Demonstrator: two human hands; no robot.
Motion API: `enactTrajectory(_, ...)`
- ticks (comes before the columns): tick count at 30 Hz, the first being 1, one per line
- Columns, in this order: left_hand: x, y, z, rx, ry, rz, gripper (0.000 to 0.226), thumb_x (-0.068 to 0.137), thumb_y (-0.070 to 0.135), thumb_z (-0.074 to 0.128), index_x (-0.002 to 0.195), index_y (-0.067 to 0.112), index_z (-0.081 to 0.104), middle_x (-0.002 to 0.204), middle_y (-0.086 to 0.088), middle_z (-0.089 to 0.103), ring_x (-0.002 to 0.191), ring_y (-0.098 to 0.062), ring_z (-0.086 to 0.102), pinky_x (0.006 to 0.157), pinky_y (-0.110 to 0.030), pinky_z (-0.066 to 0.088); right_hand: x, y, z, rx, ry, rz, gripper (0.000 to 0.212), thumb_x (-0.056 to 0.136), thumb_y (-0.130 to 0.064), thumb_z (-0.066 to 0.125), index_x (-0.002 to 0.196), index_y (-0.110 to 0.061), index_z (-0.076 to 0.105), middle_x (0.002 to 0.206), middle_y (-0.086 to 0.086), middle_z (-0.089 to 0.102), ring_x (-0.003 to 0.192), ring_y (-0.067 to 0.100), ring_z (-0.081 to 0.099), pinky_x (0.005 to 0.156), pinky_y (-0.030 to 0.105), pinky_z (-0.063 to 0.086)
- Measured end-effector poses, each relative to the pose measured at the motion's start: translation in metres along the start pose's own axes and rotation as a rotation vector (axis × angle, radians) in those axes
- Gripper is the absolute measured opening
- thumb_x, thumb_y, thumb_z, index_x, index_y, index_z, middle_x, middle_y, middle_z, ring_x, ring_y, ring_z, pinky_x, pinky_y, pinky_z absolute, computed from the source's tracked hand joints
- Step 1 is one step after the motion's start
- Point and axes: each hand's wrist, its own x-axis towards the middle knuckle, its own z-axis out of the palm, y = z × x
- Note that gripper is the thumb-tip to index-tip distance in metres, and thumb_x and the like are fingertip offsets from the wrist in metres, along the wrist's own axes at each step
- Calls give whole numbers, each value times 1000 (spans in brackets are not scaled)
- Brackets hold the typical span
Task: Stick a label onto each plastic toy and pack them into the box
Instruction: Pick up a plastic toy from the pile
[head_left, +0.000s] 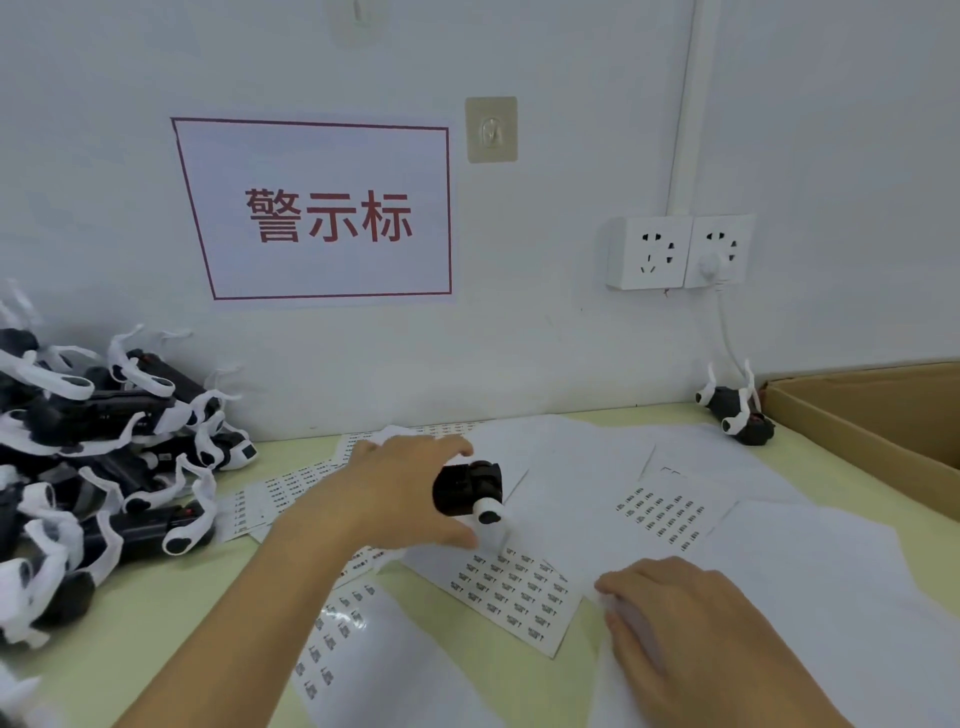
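Note:
My left hand (400, 493) grips a black and white plastic toy (474, 493) just above the table's middle. Right below the toy lies a label sheet (511, 587) with rows of small black-printed labels. My right hand (691, 629) rests at the lower right with its fingertips pinching the edge of a white sheet near that label sheet. A big pile of the same toys (98, 457) fills the left side. One more toy (737, 410) lies at the back right, beside the open cardboard box (852, 415).
More label sheets (667, 514) and blank backing papers (571, 467) cover the pale green table (171, 613). On the wall hang a red-framed sign (322, 213) and a socket block (680, 252) with a plugged-in cable.

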Motion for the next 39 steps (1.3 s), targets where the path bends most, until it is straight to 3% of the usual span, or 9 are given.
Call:
enactTrajectory(5,0,-13,-1,-80,27,31,34,85,33,71,116,34,57,99,14,55,83,-7,56,70,-28,45,-4,-16,-6,91,-4,-158,37,64,-46,84,99,-37,76,105,-15,72,93,2,71,64,25,60)
enactTrajectory(11,-5,-43,-17,-70,53,-132,45,83,34,76,122,34,55,110,4,58,88,-16,60,73,-31,49,-13,-61,2,117,-75,-295,52,105,-48,7,112,-65,55,113,-41,59,103,-19,57,71,7,44)
enactTrajectory(17,-9,-57,-17,-123,-14,-215,54,83,31,77,130,29,51,107,3,57,71,-9,58,56,-23,45,-27,-82,20,326,-19,-265,31,104,-37,24,104,-62,42,95,-50,56,93,-34,48,68,2,37)
enactTrajectory(21,-11,-50,-25,-77,14,-175,69,80,45,78,138,35,41,126,3,49,115,-21,48,95,-38,47,-25,-84,17,312,-56,-217,28,89,-40,37,113,-55,38,98,-51,53,95,-34,46,66,-3,38)
enactTrajectory(26,-15,-23,-42,-90,267,-7,27,79,48,77,84,28,60,86,15,48,82,-3,44,68,-24,34,-19,-60,2,116,-124,-443,34,88,-75,12,119,-73,25,115,-53,26,101,-45,14,87,-10,10)
enactTrajectory(28,-20,-12,-46,-168,134,-16,26,80,46,77,75,24,66,73,11,61,64,-1,57,55,-19,38,-12,-61,-2,109,-236,-374,38,101,-60,10,116,-71,43,111,-44,41,81,-32,37,82,-10,18)
enactTrajectory(32,-25,8,-31,-67,-335,-141,25,88,37,72,87,13,67,50,11,65,51,-10,66,65,-22,54,-15,-68,8,-9,201,-217,79,105,-47,4,64,-50,71,55,-20,56,37,-2,46,46,6,38)
enactTrajectory(36,-19,21,-10,84,-412,-210,25,91,29,71,102,10,59,89,-3,74,47,-9,56,68,-27,54,-18,-77,8,99,221,-201,21,73,-43,70,54,-35,71,50,-10,55,37,9,47,44,18,44)
enactTrajectory(39,-17,23,-7,118,-425,-204,38,92,30,71,120,8,57,115,-8,70,52,-10,54,60,-24,50,-19,-71,1,153,131,-167,9,59,-43,60,55,-42,68,48,-17,50,34,1,44,37,9,35)
